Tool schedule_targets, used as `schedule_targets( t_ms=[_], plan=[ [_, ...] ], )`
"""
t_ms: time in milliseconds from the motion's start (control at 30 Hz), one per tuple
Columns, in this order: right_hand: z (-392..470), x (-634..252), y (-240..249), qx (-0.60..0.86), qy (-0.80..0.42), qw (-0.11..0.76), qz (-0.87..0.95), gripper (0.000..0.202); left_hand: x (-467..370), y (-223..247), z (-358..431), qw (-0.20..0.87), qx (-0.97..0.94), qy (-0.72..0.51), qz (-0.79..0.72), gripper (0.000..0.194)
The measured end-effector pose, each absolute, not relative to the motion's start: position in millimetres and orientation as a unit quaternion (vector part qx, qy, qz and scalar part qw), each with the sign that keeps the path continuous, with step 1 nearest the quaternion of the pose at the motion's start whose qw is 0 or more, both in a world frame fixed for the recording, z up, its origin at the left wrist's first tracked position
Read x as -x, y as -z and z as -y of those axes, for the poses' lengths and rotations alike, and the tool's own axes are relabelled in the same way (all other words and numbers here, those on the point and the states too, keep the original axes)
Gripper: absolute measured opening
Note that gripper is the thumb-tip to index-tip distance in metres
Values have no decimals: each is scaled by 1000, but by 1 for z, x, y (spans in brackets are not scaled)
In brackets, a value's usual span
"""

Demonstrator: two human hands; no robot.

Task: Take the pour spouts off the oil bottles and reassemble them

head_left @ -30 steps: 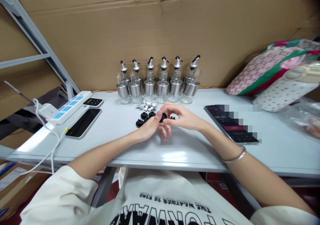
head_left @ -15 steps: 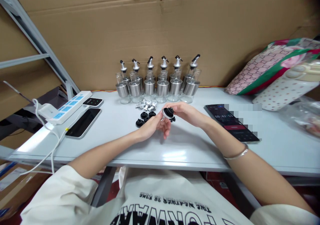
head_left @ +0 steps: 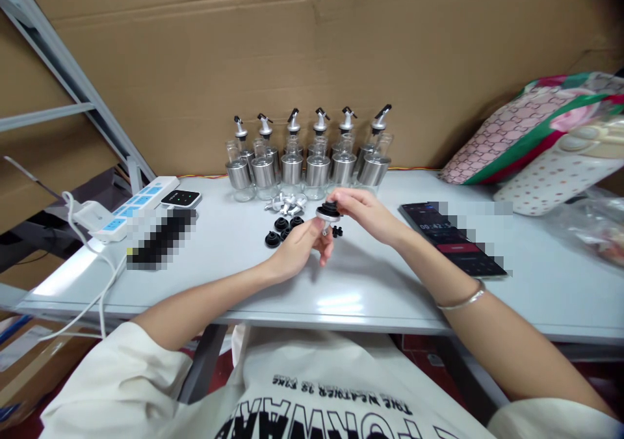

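My left hand (head_left: 295,250) is closed around a silver pour spout (head_left: 327,218), which is upside down with its narrow end downward. On the spout's upturned base sits a ribbed black stopper (head_left: 328,209), gripped from above by the fingers of my right hand (head_left: 368,214). Beside my left hand lie several loose black stoppers (head_left: 281,224), partly covered by it. Behind them is a small pile of silver pour spouts (head_left: 287,203). Several tiny black pieces (head_left: 338,231) rest on the table just right of my left fingers.
Glass bottles with steel sleeves (head_left: 318,171) stand in two rows along the cardboard wall (head_left: 195,68); the back ones carry pour spouts. A phone (head_left: 453,244) lies at right, near a spotted white bottle (head_left: 541,175). A power strip (head_left: 141,208) with cables is at left.
The spout and stopper have turned from tilted sideways to stopper-up. My right hand has risen slightly, with its fingers now on top of the stopper.
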State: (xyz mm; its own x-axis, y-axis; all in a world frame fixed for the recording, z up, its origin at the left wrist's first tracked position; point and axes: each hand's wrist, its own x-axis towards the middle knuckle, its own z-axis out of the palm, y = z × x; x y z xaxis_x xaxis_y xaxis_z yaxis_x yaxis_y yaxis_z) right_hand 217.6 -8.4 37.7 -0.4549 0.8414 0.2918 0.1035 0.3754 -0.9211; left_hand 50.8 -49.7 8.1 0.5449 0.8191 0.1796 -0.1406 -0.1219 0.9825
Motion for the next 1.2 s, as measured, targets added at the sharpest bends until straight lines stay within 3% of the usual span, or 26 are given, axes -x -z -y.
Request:
schedule_targets(
  t_ms=[100,333,500,633,900,1100,1200],
  plan=[
    [9,-216,-35,326,-443,392,738,49,-51,-7,51,569,-661,-391,-294,50],
    [15,-215,-37,348,-344,361,794,37,-42,-13,54,338,-772,-345,-412,24],
    [18,-212,-38,388,-255,362,808,30,-29,-29,44,21,-856,-303,-419,28],
    [18,-208,-33,398,-221,347,820,27,-25,-28,38,-76,-897,-235,-366,33],
    [17,-208,-32,394,-193,342,831,40,-25,-25,38,-96,-906,-223,-347,38],
    [29,-200,-35,434,-194,472,742,56,-19,-39,38,-67,-886,-304,-343,49],
    [36,-194,-36,440,-137,490,740,61,-14,-45,35,-22,-896,-325,-302,48]
  ],
)
